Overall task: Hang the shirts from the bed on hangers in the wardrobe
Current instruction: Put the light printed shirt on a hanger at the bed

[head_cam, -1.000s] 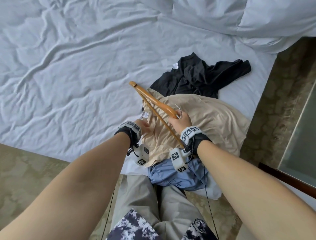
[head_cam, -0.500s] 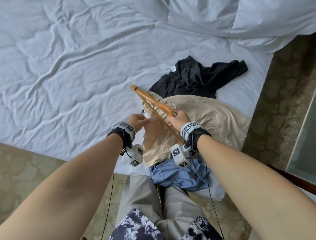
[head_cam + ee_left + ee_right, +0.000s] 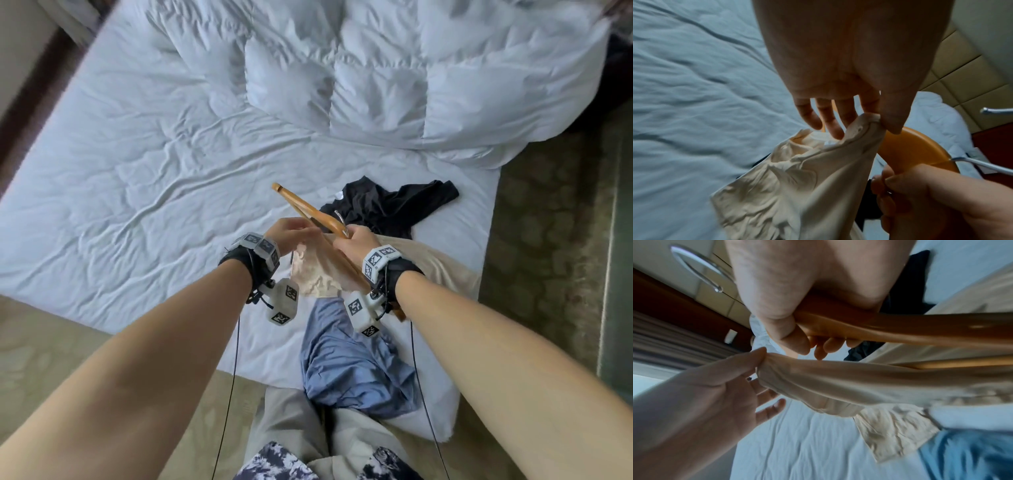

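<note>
From the head view, the right hand [image 3: 356,240] is clenched around the middle of a wooden hanger [image 3: 310,214] by its hook, tilting it above the bed [image 3: 137,171]. The left hand [image 3: 294,233] pinches the beige shirt [image 3: 317,274], lifted off the bed beside the hanger. A black shirt [image 3: 387,205] lies beyond the hands and a blue shirt [image 3: 349,363] nearer the body at the bed's edge; both are still to be hung.

The left wrist view shows thumb and forefinger pinching the beige shirt's collar edge [image 3: 869,118], the other fingers [image 3: 830,120] loosely extended, with the hanger's arm just behind the fabric.

In the right wrist view the fingers wrap the hanger's bar [image 3: 879,324], and the shirt stretches taut from the left hand's pinch toward the lower bar.

The likely trouble: such a small pinch may slip as the collar is stretched over the hanger's end, dropping the shirt, or the neck may catch on the hanger tip and bunch on one shoulder
</note>
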